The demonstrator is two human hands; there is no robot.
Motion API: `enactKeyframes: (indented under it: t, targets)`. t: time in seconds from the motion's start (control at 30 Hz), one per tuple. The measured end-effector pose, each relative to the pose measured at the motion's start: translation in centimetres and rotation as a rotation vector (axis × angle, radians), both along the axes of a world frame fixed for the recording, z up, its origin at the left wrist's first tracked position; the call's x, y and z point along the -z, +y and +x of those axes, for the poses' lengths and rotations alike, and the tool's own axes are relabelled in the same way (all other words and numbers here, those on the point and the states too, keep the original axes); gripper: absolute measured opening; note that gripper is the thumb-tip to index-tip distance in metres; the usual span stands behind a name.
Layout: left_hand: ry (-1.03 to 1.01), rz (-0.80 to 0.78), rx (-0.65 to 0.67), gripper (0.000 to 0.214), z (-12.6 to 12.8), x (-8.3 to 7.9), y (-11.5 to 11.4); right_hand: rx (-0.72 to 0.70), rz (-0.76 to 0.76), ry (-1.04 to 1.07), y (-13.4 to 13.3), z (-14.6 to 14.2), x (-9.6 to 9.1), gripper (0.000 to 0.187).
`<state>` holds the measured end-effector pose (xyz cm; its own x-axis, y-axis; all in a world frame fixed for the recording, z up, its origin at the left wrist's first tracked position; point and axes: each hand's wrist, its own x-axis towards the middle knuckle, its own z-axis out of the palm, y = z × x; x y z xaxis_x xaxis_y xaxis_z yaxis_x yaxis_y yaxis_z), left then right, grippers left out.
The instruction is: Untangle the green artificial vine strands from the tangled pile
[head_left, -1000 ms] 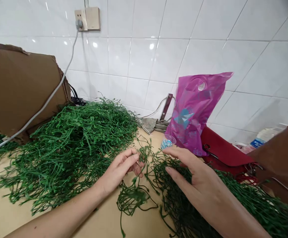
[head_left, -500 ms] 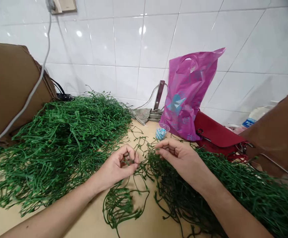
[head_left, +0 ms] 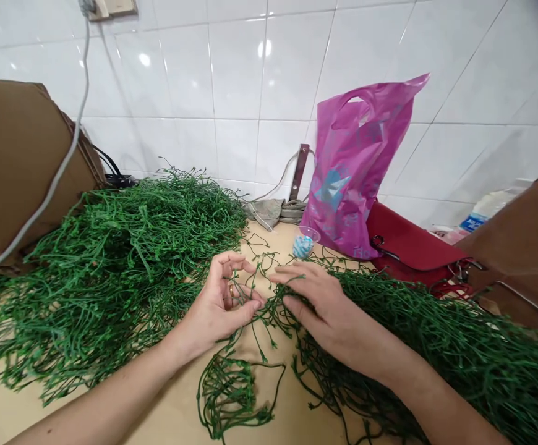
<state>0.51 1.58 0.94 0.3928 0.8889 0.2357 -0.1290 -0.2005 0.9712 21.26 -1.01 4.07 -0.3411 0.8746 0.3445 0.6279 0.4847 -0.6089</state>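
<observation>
My left hand [head_left: 225, 303] is curled, thumb and lower fingers closed on thin green artificial stems, with the index finger lifted. A ring shows on one of its fingers. My right hand [head_left: 320, 303] lies to the right, fingers stretched and thumb apart, over loose green stems [head_left: 286, 303]; whether it touches them I cannot tell. Below and between the hands, a small tangled bunch of stems [head_left: 234, 395] rests on the table [head_left: 269, 426]. A large heap of green stems [head_left: 134, 259] spreads to the left, and another pile [head_left: 436, 340] lies under and beyond my right forearm.
A clear cup of blue-and-white pieces [head_left: 303, 246] stands behind my hands. Near the tiled wall are a purple plastic bag [head_left: 347, 179], a red bag [head_left: 412, 241] and a grey cloth [head_left: 269, 211]. Brown cardboard boxes [head_left: 13, 167] flank the table; a white cable [head_left: 72, 148] hangs at left.
My right hand has spread its fingers and moved slightly left over the stems. My left index finger has risen, opening the curl. The view has shifted slightly.
</observation>
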Motion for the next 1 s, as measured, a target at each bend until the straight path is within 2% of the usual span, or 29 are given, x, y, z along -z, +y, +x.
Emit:
enactKeyframes:
  t: [0.1, 0.17, 0.23, 0.3, 0.37, 0.47, 0.57, 0.63, 0.7, 0.8, 0.9, 1.0]
  targets:
    - [-0.003, -0.025, -0.017, 0.054, -0.1, 0.0, 0.5, 0.05, -0.107, -0.013, 0.2, -0.1, 0.7, 0.019]
    - [0.046, 0.002, -0.121, 0.049, -0.4, -0.4, 0.6, 0.061, -0.17, 0.077, 0.5, 0.0, 0.6, 0.012]
    - [0.09, 0.074, -0.285, 0.04, -0.9, -1.1, 0.2, 0.06, -0.204, 0.185, 0.8, 0.3, 0.3, 0.009]
    - [0.081, 0.228, -0.423, 0.028, -1.4, -2.2, -0.8, 0.082, -0.228, 0.261, 1.0, 0.6, 0.0, 0.009]
    - [0.075, 0.466, -0.455, 0.02, -1.7, -3.2, -2.2, 0.118, -0.253, 0.294, 0.9, 0.5, -0.1, 0.009]
    - [0.28, 0.723, -0.3, 0.024, -1.4, -3.6, -3.6, 0.1, -0.322, 0.329, 0.4, -0.3, -0.1, 0.011]
    - [0.519, 0.711, -0.148, 0.061, -0.3, -2.2, -3.3, -0.031, -0.402, 0.446, -0.1, -1.2, -0.4, 0.013]
    - [0.549, 0.644, -0.123, 0.056, 0.2, -1.0, -2.4, -0.047, -0.418, 0.528, -0.1, -1.2, -0.6, 0.016]
    - [0.517, 0.545, -0.17, 0.046, 0.4, -0.1, -1.6, 0.029, -0.404, 0.599, 0.1, -0.9, -0.6, 0.017]
    - [0.44, 0.421, -0.236, 0.037, 0.1, 0.4, -0.8, 0.128, -0.407, 0.781, 0.7, -0.1, -0.5, 0.022]
    - [0.423, 0.366, -0.26, 0.028, -0.3, 0.5, -0.4, 0.093, -0.472, 0.989, 1.1, 0.2, -0.5, 0.028]
    - [0.362, 0.326, -0.301, 0.028, -0.3, 0.5, 0.0, 0.047, -0.5, 1.08, 1.2, 0.2, -0.5, 0.032]
